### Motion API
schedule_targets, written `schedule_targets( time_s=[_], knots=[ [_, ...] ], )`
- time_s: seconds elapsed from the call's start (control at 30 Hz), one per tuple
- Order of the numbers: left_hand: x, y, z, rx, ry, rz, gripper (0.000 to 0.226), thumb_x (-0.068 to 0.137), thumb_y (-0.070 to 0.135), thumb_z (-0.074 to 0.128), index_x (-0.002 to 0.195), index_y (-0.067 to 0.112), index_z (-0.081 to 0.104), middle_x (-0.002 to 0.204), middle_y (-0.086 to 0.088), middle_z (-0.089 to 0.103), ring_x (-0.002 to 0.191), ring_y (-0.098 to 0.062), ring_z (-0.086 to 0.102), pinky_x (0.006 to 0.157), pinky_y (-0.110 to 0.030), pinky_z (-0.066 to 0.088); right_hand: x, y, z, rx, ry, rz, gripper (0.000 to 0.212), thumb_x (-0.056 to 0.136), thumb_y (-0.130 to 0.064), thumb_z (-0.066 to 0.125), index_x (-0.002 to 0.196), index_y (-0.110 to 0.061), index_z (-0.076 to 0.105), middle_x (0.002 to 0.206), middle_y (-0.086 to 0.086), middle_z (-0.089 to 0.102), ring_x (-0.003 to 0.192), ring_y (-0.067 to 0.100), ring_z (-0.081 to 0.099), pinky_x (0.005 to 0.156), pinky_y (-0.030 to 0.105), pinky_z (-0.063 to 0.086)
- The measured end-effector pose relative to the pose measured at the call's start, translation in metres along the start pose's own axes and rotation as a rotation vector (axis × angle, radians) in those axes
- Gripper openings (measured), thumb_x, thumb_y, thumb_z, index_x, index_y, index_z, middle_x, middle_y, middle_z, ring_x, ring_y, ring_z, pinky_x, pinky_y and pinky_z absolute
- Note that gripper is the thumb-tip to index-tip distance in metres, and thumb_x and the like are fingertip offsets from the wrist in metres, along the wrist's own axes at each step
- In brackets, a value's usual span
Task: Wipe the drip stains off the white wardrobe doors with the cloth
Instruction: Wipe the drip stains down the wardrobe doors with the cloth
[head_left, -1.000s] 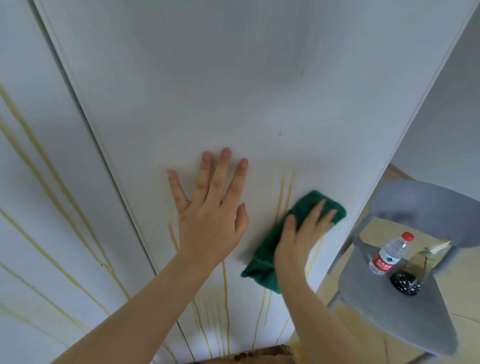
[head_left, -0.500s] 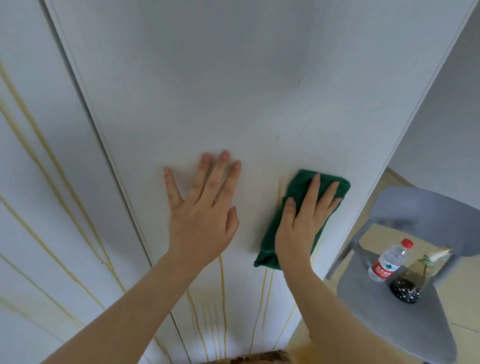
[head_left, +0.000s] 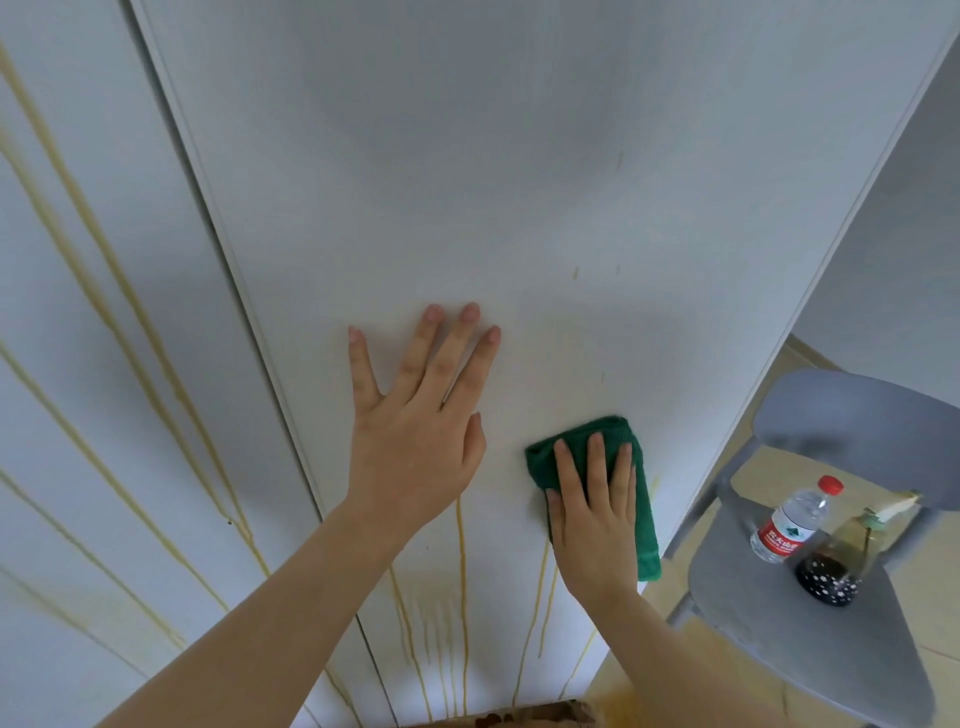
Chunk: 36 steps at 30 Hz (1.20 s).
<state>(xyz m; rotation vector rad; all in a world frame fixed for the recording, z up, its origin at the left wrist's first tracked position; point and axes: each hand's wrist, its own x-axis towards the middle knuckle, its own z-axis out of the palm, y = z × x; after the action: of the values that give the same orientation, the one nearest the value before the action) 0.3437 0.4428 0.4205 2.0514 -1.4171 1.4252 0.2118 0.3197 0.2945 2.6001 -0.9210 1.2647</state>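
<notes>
Two hands lie on the same white wardrobe door (head_left: 467, 182). The right hand (head_left: 592, 525) presses the green cloth (head_left: 576, 436) flat against the panel, its fingers straight and close together, not curled round the fabric. The left hand (head_left: 415, 431) rests bare on the door just left of the cloth, fingers straight and spread, holding nothing.

Yellow drip stains (head_left: 461, 561) run down the panel below the cloth and under the left wrist, and a few short flecks sit above the cloth. A wide stretch of white panel opens above the cloth. The door's right edge runs just right of the cloth, with only a narrow strip of panel between them.

Beyond that edge, right of the cloth, a grey chair (head_left: 810, 639) stands near, bearing a water bottle (head_left: 789, 519) and a dark bottle (head_left: 828, 577) side by side. Well left of the cloth, past the seam, the second door (head_left: 78, 415) carries long slanting streaks.
</notes>
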Motion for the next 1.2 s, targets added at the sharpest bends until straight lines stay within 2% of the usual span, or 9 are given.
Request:
schedule_targets(
  time_s=[0.23, 0.4, 0.5, 0.63, 0.8, 0.97, 1.07, 1.13, 1.2],
  knots=[
    [-0.002, 0.0, -0.001, -0.026, -0.02, -0.003, 0.072, 0.08, 0.025, 0.055, 0.146, 0.015, 0.028, 0.152, -0.006, 0.023, 0.141, -0.026, 0.021, 0.108, -0.066, 0.01, 0.086, -0.019, -0.033, 0.077, 0.325, 0.01, 0.04, 0.103, -0.029, 0.024, 0.142, -0.022, 0.026, 0.146, 0.01, 0.021, 0.133, 0.042, 0.016, 0.116, 0.042, 0.003],
    [-0.021, -0.007, 0.001, -0.032, -0.085, -0.02, 0.088, 0.081, 0.035, 0.052, 0.151, 0.016, 0.002, 0.153, -0.014, 0.011, 0.143, -0.031, 0.009, 0.109, -0.064, 0.007, 0.016, 0.003, -0.001, -0.115, 0.111, -0.151, 0.04, 0.101, -0.028, 0.028, 0.139, -0.02, 0.032, 0.141, 0.013, 0.027, 0.127, 0.047, 0.023, 0.114, 0.046, 0.004],
    [-0.036, -0.019, 0.002, 0.003, -0.11, -0.032, 0.088, 0.082, 0.04, 0.048, 0.151, 0.015, 0.0, 0.154, -0.015, 0.01, 0.145, -0.027, -0.004, 0.11, -0.063, 0.005, 0.002, -0.001, 0.004, -0.122, 0.07, -0.121, 0.052, 0.093, -0.025, 0.036, 0.142, -0.025, 0.02, 0.142, 0.013, 0.027, 0.129, 0.047, 0.021, 0.112, 0.048, 0.006],
    [-0.055, -0.031, 0.003, 0.05, -0.103, -0.065, 0.093, 0.079, 0.043, 0.051, 0.151, 0.015, 0.0, 0.158, -0.01, -0.006, 0.145, -0.028, -0.007, 0.11, -0.062, 0.004, 0.059, -0.036, -0.021, 0.003, 0.244, -0.066, 0.038, 0.102, -0.031, 0.026, 0.14, -0.026, 0.03, 0.144, 0.01, 0.024, 0.131, 0.044, 0.02, 0.111, 0.051, 0.01],
    [-0.061, -0.04, 0.006, 0.066, -0.095, -0.085, 0.097, 0.075, 0.044, 0.054, 0.151, 0.014, 0.001, 0.157, -0.006, -0.014, 0.144, -0.029, -0.007, 0.11, -0.062, 0.002, 0.12, -0.071, -0.038, -0.019, 0.436, -0.122, 0.037, 0.099, -0.027, 0.039, 0.136, -0.029, 0.035, 0.143, 0.005, 0.027, 0.132, 0.042, 0.021, 0.112, 0.052, 0.011],
    [-0.067, -0.046, 0.007, 0.075, -0.135, -0.075, 0.097, 0.073, 0.045, 0.053, 0.151, 0.015, 0.003, 0.157, -0.003, -0.012, 0.145, -0.029, -0.005, 0.11, -0.063, 0.003, 0.043, -0.032, 0.006, -0.309, 0.172, -0.673, 0.055, 0.085, -0.017, 0.047, 0.137, -0.032, 0.036, 0.145, -0.003, 0.03, 0.138, 0.032, 0.013, 0.115, 0.05, 0.005],
    [-0.072, -0.052, 0.007, 0.1, -0.128, -0.075, 0.093, 0.074, 0.044, 0.051, 0.151, 0.014, 0.007, 0.158, -0.003, -0.009, 0.145, -0.029, -0.002, 0.11, -0.063, 0.004, 0.027, -0.013, 0.007, -0.375, 0.083, -0.837, 0.063, 0.08, -0.008, 0.042, 0.138, -0.031, 0.034, 0.142, -0.008, 0.032, 0.145, 0.024, -0.001, 0.117, 0.044, 0.002],
    [-0.073, -0.055, 0.007, 0.103, -0.107, -0.092, 0.093, 0.074, 0.043, 0.052, 0.151, 0.015, 0.008, 0.158, -0.002, -0.007, 0.145, -0.03, -0.001, 0.11, -0.063, 0.005, 0.05, -0.026, -0.009, -0.307, 0.151, -0.792, 0.06, 0.081, -0.008, 0.042, 0.136, -0.031, 0.036, 0.142, -0.008, 0.033, 0.144, 0.024, 0.004, 0.116, 0.043, 0.003],
    [-0.072, -0.057, 0.007, 0.091, -0.093, -0.108, 0.093, 0.074, 0.041, 0.054, 0.151, 0.016, 0.007, 0.158, -0.002, -0.007, 0.145, -0.03, -0.001, 0.11, -0.062, 0.005, 0.089, -0.054, -0.029, -0.21, 0.318, -0.604, 0.054, 0.086, -0.012, 0.049, 0.135, -0.03, 0.039, 0.142, -0.004, 0.033, 0.137, 0.03, 0.018, 0.114, 0.047, 0.007]
  ],
)
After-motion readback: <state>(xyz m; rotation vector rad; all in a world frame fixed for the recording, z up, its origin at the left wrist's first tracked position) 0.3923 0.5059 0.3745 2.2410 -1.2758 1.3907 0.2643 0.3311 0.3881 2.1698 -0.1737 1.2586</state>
